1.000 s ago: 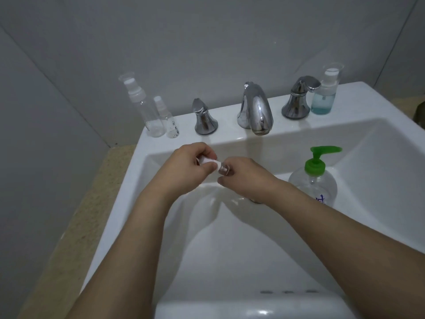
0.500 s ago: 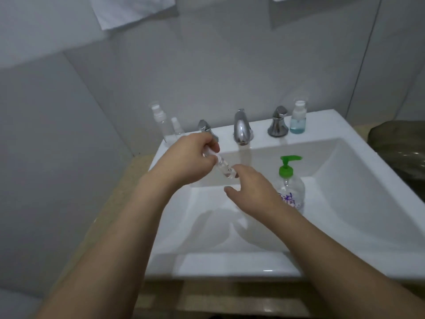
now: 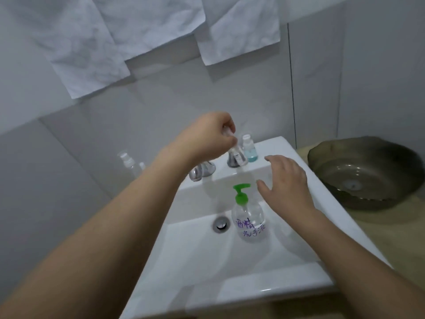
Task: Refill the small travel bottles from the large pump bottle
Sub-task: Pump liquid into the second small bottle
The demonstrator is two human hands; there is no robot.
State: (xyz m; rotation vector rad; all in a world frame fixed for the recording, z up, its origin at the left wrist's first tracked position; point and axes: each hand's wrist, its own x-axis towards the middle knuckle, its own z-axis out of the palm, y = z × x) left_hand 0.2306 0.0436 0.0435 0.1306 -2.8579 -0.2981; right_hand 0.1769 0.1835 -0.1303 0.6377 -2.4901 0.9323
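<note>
My left hand [image 3: 208, 137] pinches a small clear travel bottle [image 3: 236, 154] above the sink's [image 3: 299, 157] back edge. My right hand [image 3: 286, 180] hovers spread, holding nothing, beside the clear, green-topped pump bottle [image 3: 249, 217] standing in the basin.

Dim grey tiled wall [image 3: 230, 95] hung with white cloths [image 3: 142, 26], tan counter [image 3: 391, 229] bearing a dark glass basin [image 3: 365, 171].

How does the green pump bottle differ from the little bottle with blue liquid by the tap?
The pump bottle is larger and stands down in the sink basin; the blue-liquid bottle stands on the back ledge. The pump bottle has a green pump, clear contents and handwriting; the blue-liquid bottle has a white cap. Both are clear and upright.
</note>
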